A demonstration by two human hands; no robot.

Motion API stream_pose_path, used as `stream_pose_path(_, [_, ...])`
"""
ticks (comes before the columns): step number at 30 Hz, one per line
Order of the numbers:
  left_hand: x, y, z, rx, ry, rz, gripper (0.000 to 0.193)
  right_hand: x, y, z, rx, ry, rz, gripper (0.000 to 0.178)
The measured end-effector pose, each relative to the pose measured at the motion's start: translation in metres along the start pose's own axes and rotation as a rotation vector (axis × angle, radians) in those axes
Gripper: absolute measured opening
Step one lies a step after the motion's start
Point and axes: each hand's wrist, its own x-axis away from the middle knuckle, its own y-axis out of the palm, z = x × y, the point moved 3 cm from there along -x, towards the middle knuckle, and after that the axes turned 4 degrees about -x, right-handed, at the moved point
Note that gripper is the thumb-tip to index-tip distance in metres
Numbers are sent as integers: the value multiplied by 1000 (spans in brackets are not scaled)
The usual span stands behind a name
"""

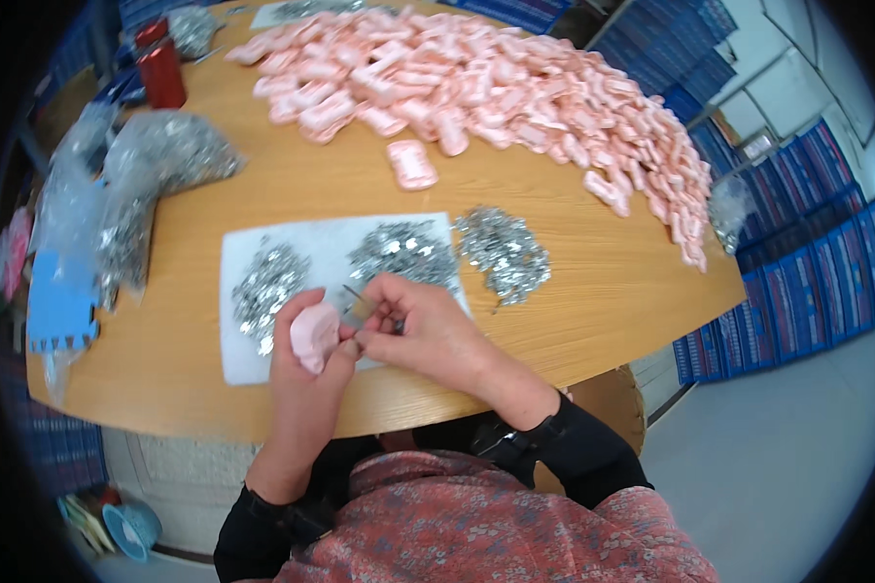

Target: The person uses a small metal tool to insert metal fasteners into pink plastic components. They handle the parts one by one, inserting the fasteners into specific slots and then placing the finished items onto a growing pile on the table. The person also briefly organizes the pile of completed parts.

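At nine o'clock from your right hand point(426, 328), your left hand point(306, 391) cradles the pink puffy piece point(313, 338); right's pinching a thin sliver point(363, 309)!

The person wears a coral-red top point(486, 525) with a pale grey floral print, filling the lower middle of the frame. Black sleeves point(593, 462) cover the forearms, with dark straps point(544, 432) near the cuffs. The left hand point(306, 374) and right hand point(433, 325) are bare.
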Motion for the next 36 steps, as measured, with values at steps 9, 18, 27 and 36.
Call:
stream_pose_path(9, [-6,26,-11,-10,116,0,54,16,-19,7,-26,-57,11,16])
stream_pose_path(18, [-8,39,-8,230,-82,-166,59,33,-21,15,-185,-126,180,11])
stream_pose_path(27, [-3,41,-23,290,-176,-169,58,38,-21,27,-303,-93,154,15])
stream_pose_path(36, [-1,39,-16,506,-453,-339,43,38,-33,29,-380,-81,146,17])
